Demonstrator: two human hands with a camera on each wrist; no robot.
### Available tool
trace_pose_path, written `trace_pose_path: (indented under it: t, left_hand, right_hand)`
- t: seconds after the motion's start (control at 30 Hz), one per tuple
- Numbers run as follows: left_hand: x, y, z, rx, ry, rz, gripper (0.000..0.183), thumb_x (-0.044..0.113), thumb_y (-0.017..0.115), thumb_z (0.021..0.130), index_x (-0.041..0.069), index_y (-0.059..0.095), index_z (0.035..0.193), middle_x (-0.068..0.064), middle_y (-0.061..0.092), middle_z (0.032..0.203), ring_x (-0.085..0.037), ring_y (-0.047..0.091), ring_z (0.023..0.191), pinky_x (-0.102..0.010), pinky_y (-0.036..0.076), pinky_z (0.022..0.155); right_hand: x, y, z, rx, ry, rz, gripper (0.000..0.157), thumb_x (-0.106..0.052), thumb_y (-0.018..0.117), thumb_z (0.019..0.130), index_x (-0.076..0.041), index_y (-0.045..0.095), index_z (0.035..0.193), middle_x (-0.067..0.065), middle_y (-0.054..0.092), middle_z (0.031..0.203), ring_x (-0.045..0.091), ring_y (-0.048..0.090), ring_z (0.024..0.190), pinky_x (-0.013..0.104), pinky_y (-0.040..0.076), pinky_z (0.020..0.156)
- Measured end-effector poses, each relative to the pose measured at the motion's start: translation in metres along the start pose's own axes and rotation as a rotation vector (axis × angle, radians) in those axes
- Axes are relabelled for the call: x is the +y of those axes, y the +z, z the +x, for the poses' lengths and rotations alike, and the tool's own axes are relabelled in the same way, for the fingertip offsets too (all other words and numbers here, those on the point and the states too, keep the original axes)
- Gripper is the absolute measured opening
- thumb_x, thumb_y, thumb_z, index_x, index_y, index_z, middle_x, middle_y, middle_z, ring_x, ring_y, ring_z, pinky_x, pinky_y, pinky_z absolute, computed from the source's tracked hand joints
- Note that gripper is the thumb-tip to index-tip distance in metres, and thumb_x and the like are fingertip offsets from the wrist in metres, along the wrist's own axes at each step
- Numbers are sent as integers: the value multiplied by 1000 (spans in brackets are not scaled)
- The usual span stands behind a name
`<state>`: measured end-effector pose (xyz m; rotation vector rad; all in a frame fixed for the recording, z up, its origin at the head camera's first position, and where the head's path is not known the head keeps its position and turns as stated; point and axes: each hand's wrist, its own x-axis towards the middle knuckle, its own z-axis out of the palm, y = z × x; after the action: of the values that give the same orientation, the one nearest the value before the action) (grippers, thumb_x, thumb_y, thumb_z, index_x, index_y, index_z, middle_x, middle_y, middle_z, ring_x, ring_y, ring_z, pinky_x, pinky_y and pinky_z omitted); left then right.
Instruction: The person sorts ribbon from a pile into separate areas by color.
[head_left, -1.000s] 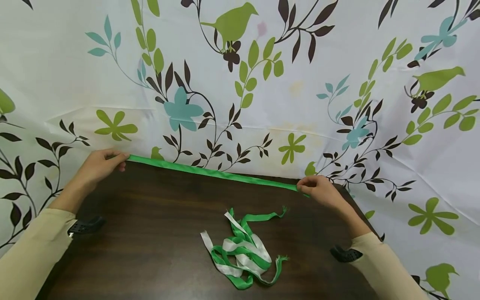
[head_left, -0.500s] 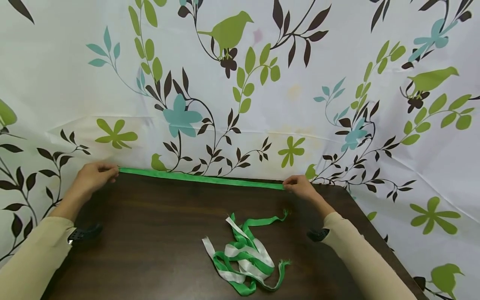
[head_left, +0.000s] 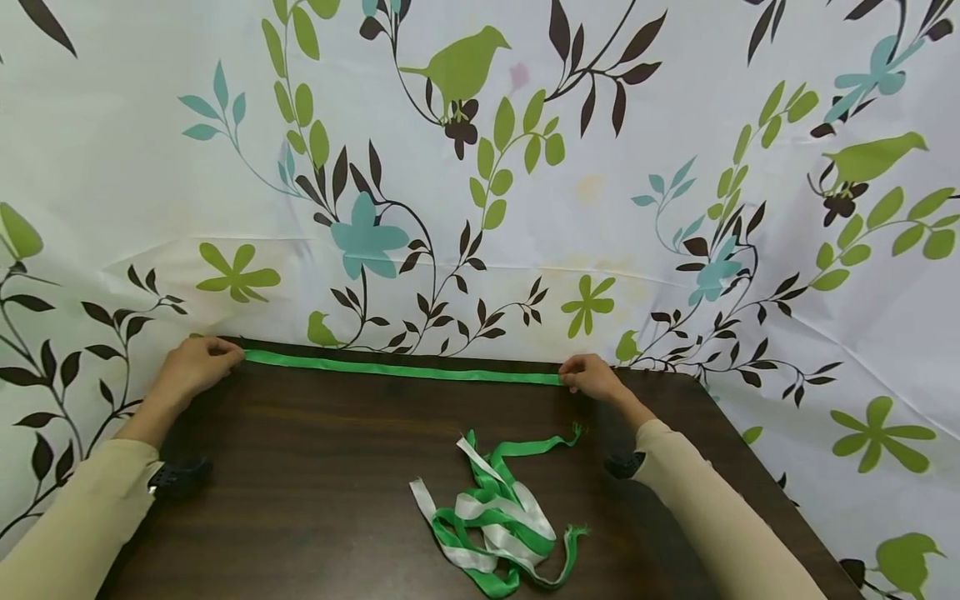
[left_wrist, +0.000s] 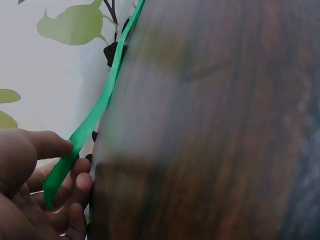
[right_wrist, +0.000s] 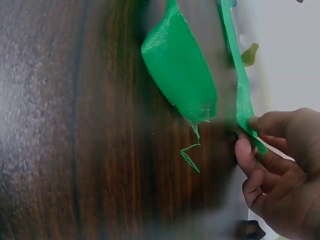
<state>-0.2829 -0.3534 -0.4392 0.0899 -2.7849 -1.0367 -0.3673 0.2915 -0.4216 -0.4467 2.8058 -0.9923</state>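
A green ribbon (head_left: 405, 369) stretches nearly straight between both hands along the far edge of the dark wooden table (head_left: 300, 467). My left hand (head_left: 198, 367) pinches its left end between thumb and fingers; in the left wrist view a short green tail (left_wrist: 56, 185) hangs past the thumb. My right hand (head_left: 596, 379) pinches the other end, and the right wrist view shows the ribbon's tip poking out below the thumb (right_wrist: 272, 123). Nearer the front lies a loose tangle of green and white ribbons (head_left: 498, 525) with frayed ends.
Behind the table hangs a white cloth (head_left: 465, 317) printed with birds, leaves and flowers; it also covers the right side. A frayed green ribbon end (right_wrist: 180, 70) from the pile looms large in the right wrist view. Dark bands sit at both wrists.
Both hands have come lower with the ribbon, and the right hand has moved left. The ribbon now lies just in front of the table's far edge. The tangled pile stays in place.
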Motion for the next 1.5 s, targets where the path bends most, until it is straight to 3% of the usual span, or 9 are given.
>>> trace_pose_path:
  t: [0.27, 0.4, 0.57, 0.77, 0.93, 1.07, 1.2, 1.37, 1.5]
  left_hand:
    - [2, -1, 3, -14, 25, 78, 49, 38, 48, 93, -7, 57, 109, -34, 51, 109, -52, 47, 94, -55, 39, 69]
    - [4, -3, 4, -43, 48, 143, 51, 40, 49, 93, -6, 55, 114, -32, 53, 111, -53, 46, 96, -58, 37, 69]
    - [12, -3, 6, -92, 105, 178, 53, 41, 49, 93, -5, 52, 119, -30, 53, 112, -52, 46, 99, -62, 35, 72]
    - [38, 0, 4, -82, 213, 182, 51, 38, 51, 93, -6, 54, 118, -32, 49, 116, -50, 44, 104, -63, 33, 78]
    - [68, 4, -2, -104, 277, 150, 48, 36, 51, 94, -4, 55, 120, -31, 49, 119, -49, 42, 109, -64, 31, 80]
    - [90, 9, -8, -141, 340, 149, 45, 34, 54, 93, -2, 55, 120, -27, 52, 118, -45, 43, 111, -62, 31, 84]
    - [109, 19, -16, -167, 435, 141, 39, 30, 57, 92, 0, 58, 117, -21, 57, 113, -40, 48, 107, -56, 35, 85]
    - [125, 41, -27, -197, 494, 126, 32, 28, 60, 91, 4, 61, 113, -13, 60, 109, -34, 53, 103, -51, 39, 82]
    - [136, 59, -38, -231, 514, 133, 31, 26, 62, 90, 5, 61, 113, -10, 60, 110, -33, 54, 103, -50, 40, 82]
  right_hand:
    - [-3, -16, -15, 31, 45, -53, 25, -19, 54, 95, -1, 62, 111, 12, 62, 96, 29, 60, 71, 40, 45, 68]
    - [-8, -29, -28, 33, 39, -109, 28, -21, 53, 96, 0, 60, 112, 18, 61, 94, 34, 60, 73, 41, 44, 66]
    - [-10, -41, -45, 63, 2, -167, 28, -28, 55, 95, -6, 62, 110, 15, 61, 94, 32, 60, 75, 38, 45, 61]
    - [-21, -44, -63, 13, -73, -160, 24, -31, 56, 93, -13, 62, 108, 6, 61, 97, 25, 61, 75, 36, 48, 60]
    - [-44, -35, -75, -101, -219, -135, 32, -29, 61, 90, -15, 57, 119, 0, 59, 110, 22, 58, 93, 37, 47, 71]
    - [-66, -19, -77, -179, -434, -153, 41, -24, 65, 88, -18, 52, 126, -5, 50, 120, 20, 52, 103, 40, 45, 78]
    - [-83, 1, -76, -235, -604, -165, 40, -17, 66, 87, -22, 52, 124, -2, 48, 122, 12, 48, 103, 38, 43, 82]
    - [-93, 22, -77, -278, -669, -166, 36, -14, 66, 87, -24, 53, 120, -2, 51, 121, 12, 49, 107, 38, 43, 84]
    - [-97, 36, -78, -292, -715, -197, 33, -11, 64, 88, -18, 56, 119, -1, 52, 120, 11, 47, 111, 40, 43, 85]
